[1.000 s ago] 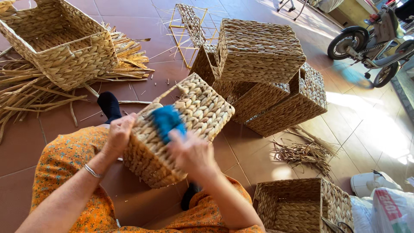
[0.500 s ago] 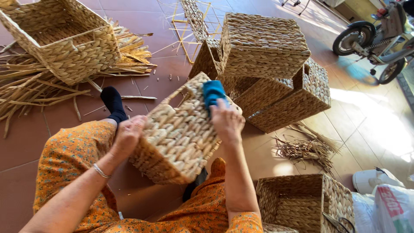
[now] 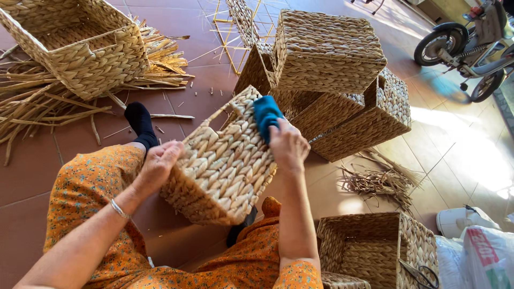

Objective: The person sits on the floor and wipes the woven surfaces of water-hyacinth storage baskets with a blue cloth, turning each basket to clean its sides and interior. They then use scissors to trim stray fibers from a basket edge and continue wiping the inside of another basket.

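Basket: a woven basket (image 3: 222, 166) lies tilted on the person's lap, near centre, its open mouth facing far.
Left hand: the left hand (image 3: 159, 163) grips the basket's near-left edge, fingers curled on the weave.
Right hand: the right hand (image 3: 288, 145) presses a blue cloth (image 3: 266, 114) against the basket's far-right corner, fingers closed on it.
Around: finished baskets (image 3: 326, 53) stacked far right; another basket (image 3: 80, 43) on straw (image 3: 37, 107) far left; scooter (image 3: 471, 45) far right.

Basket-weaving workshop: woven baskets (image 3: 326, 51), straw (image 3: 48, 107)
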